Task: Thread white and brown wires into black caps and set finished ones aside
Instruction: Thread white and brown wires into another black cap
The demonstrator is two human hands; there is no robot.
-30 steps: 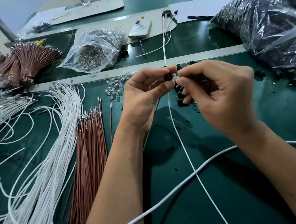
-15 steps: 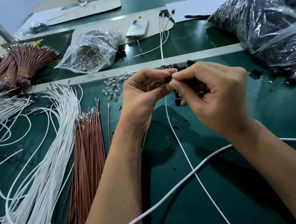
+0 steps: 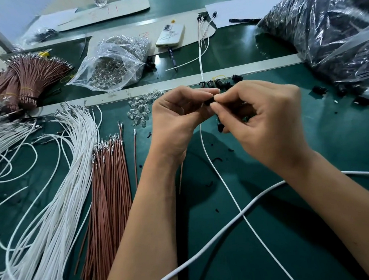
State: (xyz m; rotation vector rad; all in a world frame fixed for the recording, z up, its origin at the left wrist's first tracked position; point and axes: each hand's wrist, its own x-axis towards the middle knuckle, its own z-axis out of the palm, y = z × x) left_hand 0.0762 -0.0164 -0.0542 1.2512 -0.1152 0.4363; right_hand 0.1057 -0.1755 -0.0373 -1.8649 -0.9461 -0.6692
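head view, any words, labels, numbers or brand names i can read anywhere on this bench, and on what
None can be read.
Cardboard sheet: a few red pen marks, not legible as letters or numbers.
Cardboard under the phone: a red scribble, too blurred to read.
Phone: a line drawing on its back, no text visible.
White paper: appears blank.

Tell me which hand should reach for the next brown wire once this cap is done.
Left. The loose brown wires lie on the left hand's side. The right hand would probably have to cross over it.
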